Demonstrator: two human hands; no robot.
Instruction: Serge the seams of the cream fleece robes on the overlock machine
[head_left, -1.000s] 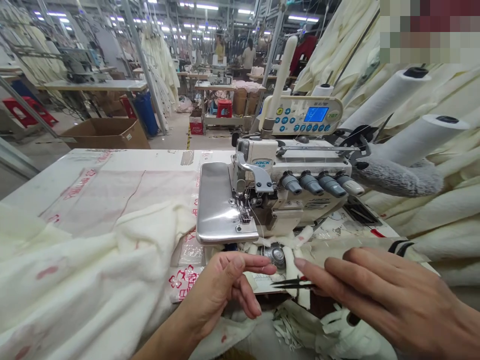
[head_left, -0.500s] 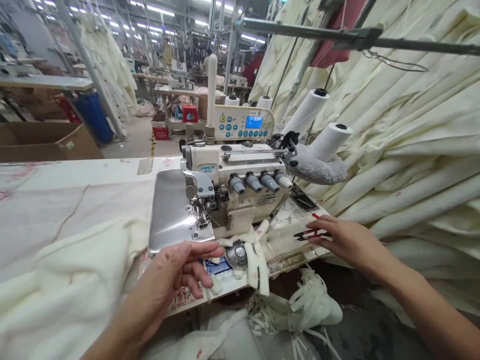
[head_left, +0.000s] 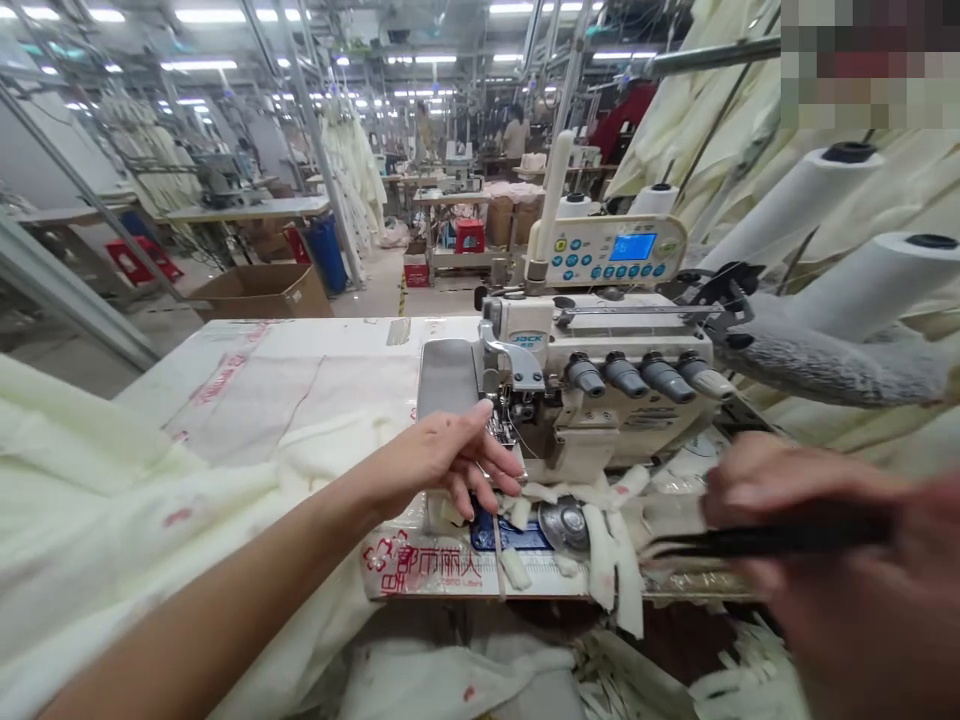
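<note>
My left hand (head_left: 450, 462) reaches over the front of a white overlock sewing machine (head_left: 592, 350), beside its presser foot area. Its fingers are loosely apart with nothing clearly between them. A thin pale strip (head_left: 498, 560) runs down just below the fingertips; whether it touches them I cannot tell. At the right, close to the camera and blurred, my right hand (head_left: 817, 540) is closed around dark tweezers (head_left: 720, 545), whose thin tips point left. Cream fabric scraps (head_left: 611, 560) lie by a round metal disc (head_left: 564, 522) at the table's front edge.
Cream fabric (head_left: 247, 500) is heaped on the left of the white table (head_left: 352, 335). White thread cones (head_left: 877, 290) stand at the right, with cream garments hanging behind. More scraps (head_left: 742, 670) hang below the table edge. A cardboard box (head_left: 259, 292) stands beyond the table.
The view has turned left. My left hand has moved up toward the presser foot. My right hand has come closer to the camera, with the tweezers now in its grip.
</note>
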